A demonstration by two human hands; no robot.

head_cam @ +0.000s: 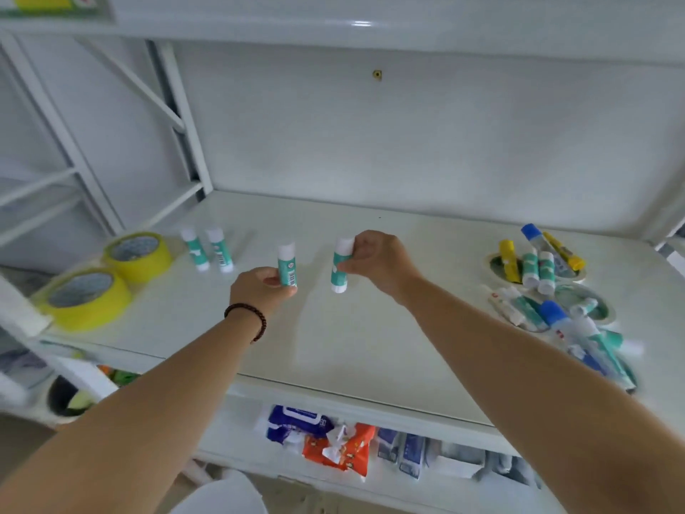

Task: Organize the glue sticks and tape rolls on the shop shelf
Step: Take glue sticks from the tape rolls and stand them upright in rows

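Observation:
My left hand (261, 285) grips a teal-and-white glue stick (287, 267) upright above the middle of the white shelf (333, 350). My right hand (378, 263) holds a second teal glue stick (340, 265) upright just to the right of it. Two more glue sticks (207, 248) stand side by side at the back left. Two yellow tape rolls (111, 276) lie flat at the shelf's left end. A jumbled pile of glue sticks and glue tubes (548, 291) lies on pale tape rolls (587, 304) at the right end.
A white back panel (407, 142) closes the shelf behind, and another shelf board (333, 27) hangs overhead. The lower shelf holds wipe packets (322, 439) and small boxes. A white frame with diagonal braces (111, 124) stands to the left.

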